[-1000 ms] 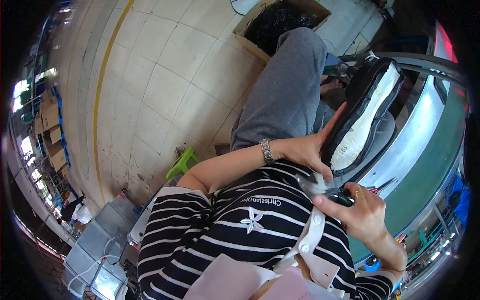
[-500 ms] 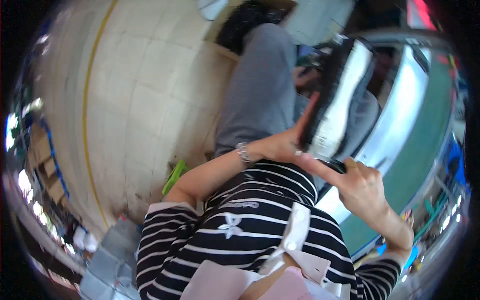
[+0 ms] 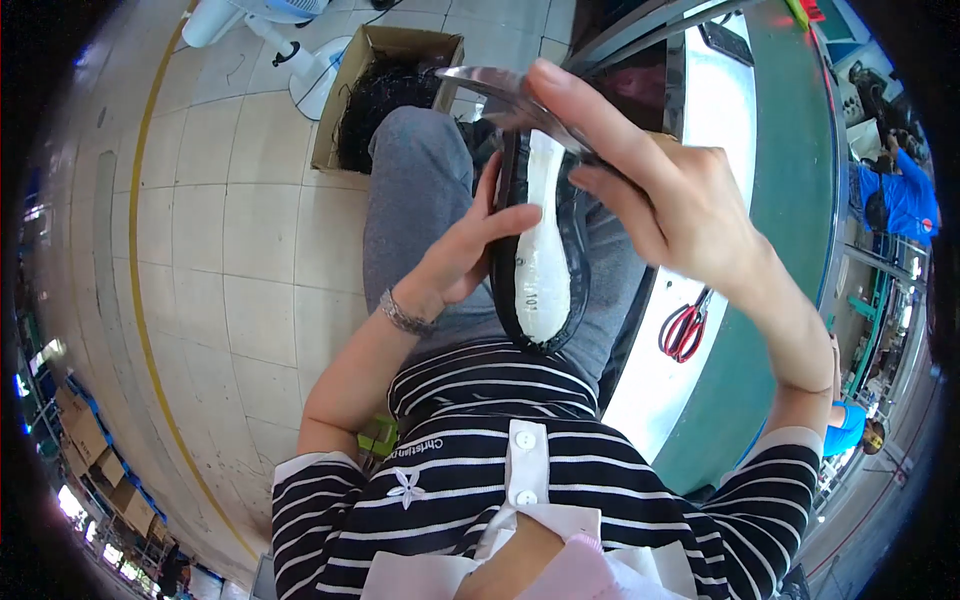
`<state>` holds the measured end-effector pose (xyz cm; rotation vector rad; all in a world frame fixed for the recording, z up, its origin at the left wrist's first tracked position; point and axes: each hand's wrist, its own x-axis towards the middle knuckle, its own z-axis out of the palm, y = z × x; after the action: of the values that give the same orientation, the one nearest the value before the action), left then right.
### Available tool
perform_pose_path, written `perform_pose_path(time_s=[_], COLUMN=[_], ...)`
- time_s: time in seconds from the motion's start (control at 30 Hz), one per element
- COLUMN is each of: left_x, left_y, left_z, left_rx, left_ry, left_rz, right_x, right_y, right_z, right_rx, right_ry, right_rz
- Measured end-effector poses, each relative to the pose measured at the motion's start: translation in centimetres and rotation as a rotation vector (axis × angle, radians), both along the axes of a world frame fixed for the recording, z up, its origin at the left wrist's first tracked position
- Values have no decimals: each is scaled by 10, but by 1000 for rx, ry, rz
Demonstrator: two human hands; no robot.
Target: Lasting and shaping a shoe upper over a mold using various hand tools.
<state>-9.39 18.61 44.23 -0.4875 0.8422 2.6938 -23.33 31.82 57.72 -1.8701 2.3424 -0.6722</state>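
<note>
My left hand (image 3: 463, 240) grips a black shoe upper (image 3: 504, 285) stretched over a form, with its white insole side (image 3: 542, 270) facing up and the rounded end toward my body. The left thumb presses on the white face while the fingers wrap the left edge. Above the far end, my right hand (image 3: 680, 190) is closed around a shiny, curved metal blade (image 3: 500, 85), index finger stretched along it. The blade crosses over the shoe's far part and partly hides it. Whether it touches the shoe I cannot tell. The shoe is over my lap.
Right of my legs runs a white-edged workbench (image 3: 650, 400) with a green surface (image 3: 770, 250). Red-handled scissors (image 3: 683, 330) and a dark flat device (image 3: 726, 42) lie on it. On the floor stand a cardboard box (image 3: 325, 140) of black scraps and a white fan (image 3: 313, 85). Blue-shirted people are farther right.
The shoe has swung from tilted far right to nearly straight in front of me, farther left. My right hand has moved from its near end to above its far end, with the blade now visible.
</note>
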Motion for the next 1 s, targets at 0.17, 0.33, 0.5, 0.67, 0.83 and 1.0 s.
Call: perform_pose_path(time_s=[0.17,0.33,0.5,0.67,0.83,1.0], left_x=[-29,-27,-5,13,18,34], left_y=[-10,-3,-6,-18,-32,-42], left_z=[6,8,19,-6,-18,-20], left_rx=[-42,-166,-321,-736,-862,-849], left_ry=[-81,-49,186,484,589,563], left_rz=[-96,-146,-118,13,3,33], right_x=[-21,-11,16,21,13,24], right_y=[-5,37,82,137,199,224], right_z=[-6,-13,-36,-81,-127,-174], right_rx=[641,256,-255,74,441,448], right_ry=[190,22,-299,-278,-207,-63], right_rz=[-73,-201,-768,-1251,-1416,-1342])
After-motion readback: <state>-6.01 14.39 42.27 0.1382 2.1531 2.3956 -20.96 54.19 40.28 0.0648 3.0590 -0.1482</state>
